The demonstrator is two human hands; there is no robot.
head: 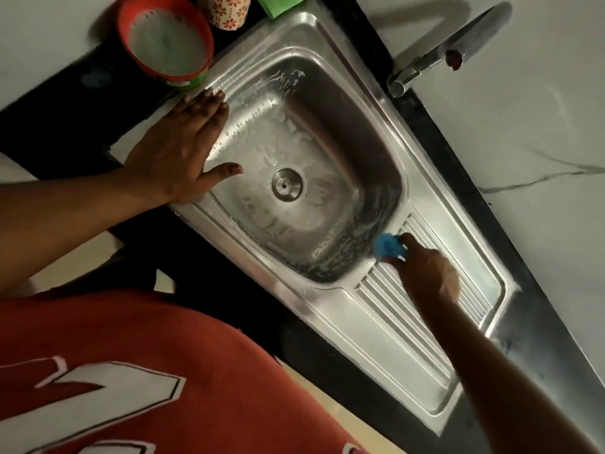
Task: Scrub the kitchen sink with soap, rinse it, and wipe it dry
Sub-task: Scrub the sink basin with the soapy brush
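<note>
A stainless steel sink (330, 132) with a round drain (287, 186) lies at an angle across the view. Streaks of soap suds cover its basin walls and floor. My right hand (425, 273) grips a blue scrubber (388, 245) and presses it against the ridge between the basin and the ribbed draining board (402, 322). My left hand (183, 149) rests flat on the sink's left rim, fingers straight, thumb over the basin edge.
A red tub of soapy paste (165, 44) stands on the black counter beside the sink's far left corner. Behind it are a patterned cup (226, 11) and a green cloth (278, 3). The chrome tap (442, 50) reaches over the far rim.
</note>
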